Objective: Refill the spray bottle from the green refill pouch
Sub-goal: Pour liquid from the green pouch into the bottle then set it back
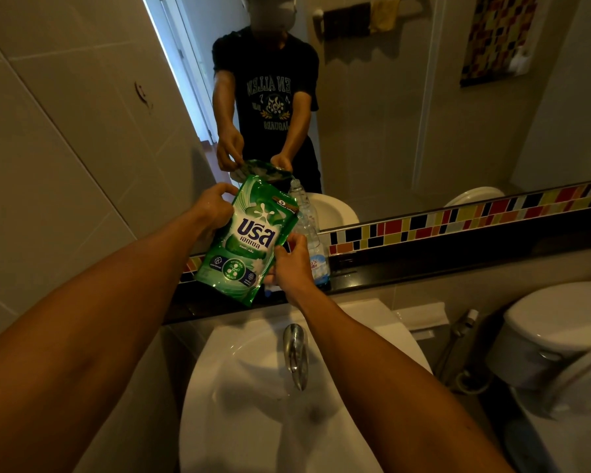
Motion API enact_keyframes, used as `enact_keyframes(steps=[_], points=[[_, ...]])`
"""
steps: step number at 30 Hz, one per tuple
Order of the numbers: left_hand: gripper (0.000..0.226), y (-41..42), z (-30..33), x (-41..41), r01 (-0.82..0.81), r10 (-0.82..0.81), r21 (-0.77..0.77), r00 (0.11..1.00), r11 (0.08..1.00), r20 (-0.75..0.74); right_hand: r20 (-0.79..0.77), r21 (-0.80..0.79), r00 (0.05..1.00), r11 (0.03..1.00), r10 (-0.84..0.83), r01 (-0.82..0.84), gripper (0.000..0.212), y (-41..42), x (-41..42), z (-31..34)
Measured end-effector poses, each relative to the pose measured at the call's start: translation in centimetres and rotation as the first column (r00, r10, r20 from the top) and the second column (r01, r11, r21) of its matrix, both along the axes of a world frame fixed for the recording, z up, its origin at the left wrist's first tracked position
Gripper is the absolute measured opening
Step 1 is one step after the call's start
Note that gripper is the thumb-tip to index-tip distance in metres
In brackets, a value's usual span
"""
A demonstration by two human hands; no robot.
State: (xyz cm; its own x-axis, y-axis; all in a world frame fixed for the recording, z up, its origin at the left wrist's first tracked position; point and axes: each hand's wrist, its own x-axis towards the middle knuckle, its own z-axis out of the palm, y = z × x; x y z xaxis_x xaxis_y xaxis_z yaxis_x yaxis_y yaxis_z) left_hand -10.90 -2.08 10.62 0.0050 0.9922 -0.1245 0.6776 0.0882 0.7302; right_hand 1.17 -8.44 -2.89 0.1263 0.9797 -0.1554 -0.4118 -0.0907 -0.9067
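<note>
Both my hands hold the green refill pouch [244, 240] tilted above the dark ledge under the mirror. My left hand [214, 208] grips its upper left edge. My right hand [292, 264] grips its lower right side. The pouch's top right corner leans toward the mouth of a clear plastic bottle [313, 233] standing uncapped on the ledge just behind it. That bottle has a blue and white label low down and is partly hidden by the pouch and my right hand. I cannot tell whether liquid is flowing.
A white sink [253, 387] with a chrome tap [296, 353] lies below my arms. The dark ledge [423, 268] runs along a coloured tile strip under the mirror [372, 114]. A white toilet [560, 336] stands at the right, a tiled wall at the left.
</note>
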Motion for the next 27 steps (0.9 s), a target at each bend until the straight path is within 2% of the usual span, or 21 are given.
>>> enact_keyframes(steps=[27], points=[[0.044,-0.3,1.0,0.0,0.011,-0.011,-0.015,0.999,1.000,-0.031,-0.092,0.004,0.996,1.000,0.017,-0.016,0.028,-0.9,-0.3,1.1]])
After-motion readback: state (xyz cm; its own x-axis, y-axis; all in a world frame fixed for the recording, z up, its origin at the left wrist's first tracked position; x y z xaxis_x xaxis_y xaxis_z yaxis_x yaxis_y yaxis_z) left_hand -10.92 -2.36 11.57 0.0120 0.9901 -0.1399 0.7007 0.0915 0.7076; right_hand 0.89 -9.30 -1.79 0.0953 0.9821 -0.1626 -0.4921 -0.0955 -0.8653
